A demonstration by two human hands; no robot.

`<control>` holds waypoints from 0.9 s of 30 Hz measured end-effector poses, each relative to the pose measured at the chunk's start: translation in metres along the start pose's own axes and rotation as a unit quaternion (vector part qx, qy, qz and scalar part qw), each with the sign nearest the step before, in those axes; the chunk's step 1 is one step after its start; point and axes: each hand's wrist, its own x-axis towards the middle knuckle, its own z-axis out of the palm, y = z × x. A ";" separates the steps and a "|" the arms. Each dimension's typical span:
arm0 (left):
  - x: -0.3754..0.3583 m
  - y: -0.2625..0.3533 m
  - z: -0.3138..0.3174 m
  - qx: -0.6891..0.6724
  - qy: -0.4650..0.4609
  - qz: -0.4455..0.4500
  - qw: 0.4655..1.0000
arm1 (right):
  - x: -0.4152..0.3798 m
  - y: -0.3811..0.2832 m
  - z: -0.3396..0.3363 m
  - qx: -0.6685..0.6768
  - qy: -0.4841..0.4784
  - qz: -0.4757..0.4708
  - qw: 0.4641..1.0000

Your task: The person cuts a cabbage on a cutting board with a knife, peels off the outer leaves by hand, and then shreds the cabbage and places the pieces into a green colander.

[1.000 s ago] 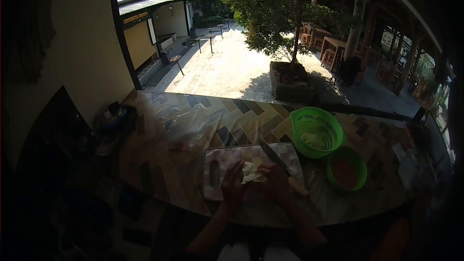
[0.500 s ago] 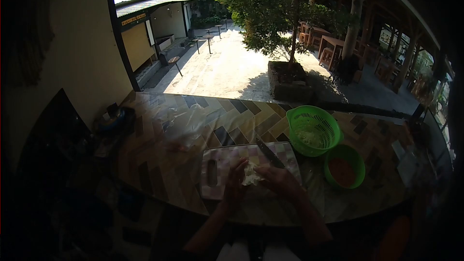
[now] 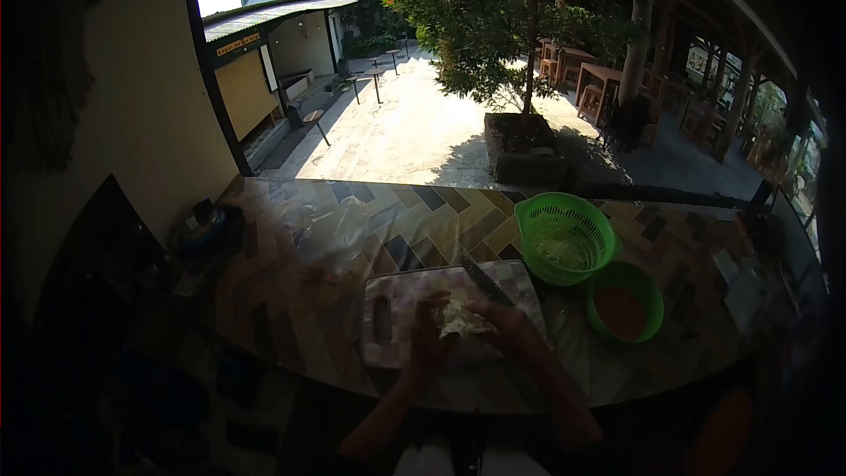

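Observation:
A pale, ragged piece of food (image 3: 460, 318) is held between both hands above a checkered cutting board (image 3: 405, 286). My left hand (image 3: 428, 328) has its fingers curled against the left side of the piece. From the right, my right hand (image 3: 509, 331) grips its other side with thumb and fingers. Behind my right hand a knife (image 3: 483, 280) lies slantwise on the board, its tip past the far edge. The image is dim, so the exact kind of food cannot be made out.
A green colander (image 3: 567, 238) with pale pieces inside stands behind the board on the right. Beside it is a green bowl (image 3: 625, 301) with orange-red contents. Clear plastic (image 3: 339, 225) lies at the back left of the patterned table (image 3: 291, 322).
The view has shifted slightly. The pale piece looks a little more spread between my fingers, and both hands remain over the board.

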 end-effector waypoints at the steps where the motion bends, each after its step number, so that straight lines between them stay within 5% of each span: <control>1: 0.001 -0.001 -0.001 -0.010 -0.006 0.003 1.000 | 0.000 0.000 -0.001 -0.009 -0.001 0.002 1.000; 4: 0.004 -0.001 -0.007 -0.041 -0.036 0.012 0.998 | -0.001 0.005 0.003 0.082 -0.012 0.065 0.994; 7: 0.003 0.000 -0.013 -0.087 -0.071 -0.046 0.993 | -0.002 0.005 0.007 -0.011 0.004 0.015 1.000; 13: 0.015 0.034 -0.021 0.199 -0.059 0.000 0.978 | -0.012 0.010 0.042 -0.112 0.133 -0.054 0.983; 16: 0.010 0.039 -0.022 0.119 -0.056 -0.062 0.989 | -0.016 0.014 0.051 -0.083 0.168 -0.065 0.980; 22: 0.013 0.026 -0.035 0.011 -0.052 -0.051 0.997 | -0.012 -0.017 0.045 -0.024 0.132 0.061 0.989; 27: 0.004 0.007 -0.043 -0.096 -0.108 -0.052 0.988 | -0.016 -0.012 0.039 -0.073 0.064 0.022 0.995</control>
